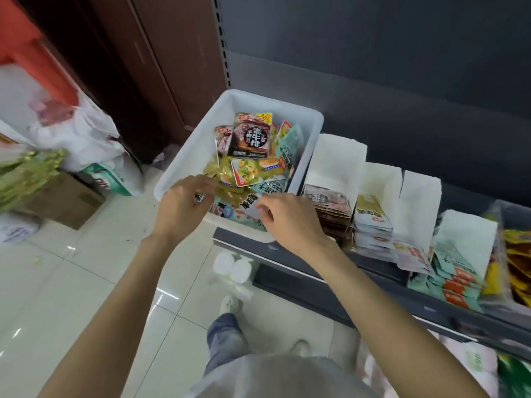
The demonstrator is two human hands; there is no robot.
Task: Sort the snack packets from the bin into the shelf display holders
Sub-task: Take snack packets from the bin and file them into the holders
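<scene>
Plainly, dark packet (249, 138) reads 素牛排 (bin (309, 130)).

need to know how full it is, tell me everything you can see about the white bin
The white bin is a rectangular tub of what looks like matte plastic, with a rolled rim. It sits at the left end of the dark shelf, beside the white display holders. Mixed snack packets, dark, yellow and teal, lie loosely heaped inside, well below the rim. The left hand reaches over its near corner and the right hand pinches a packet at the near edge.
</scene>
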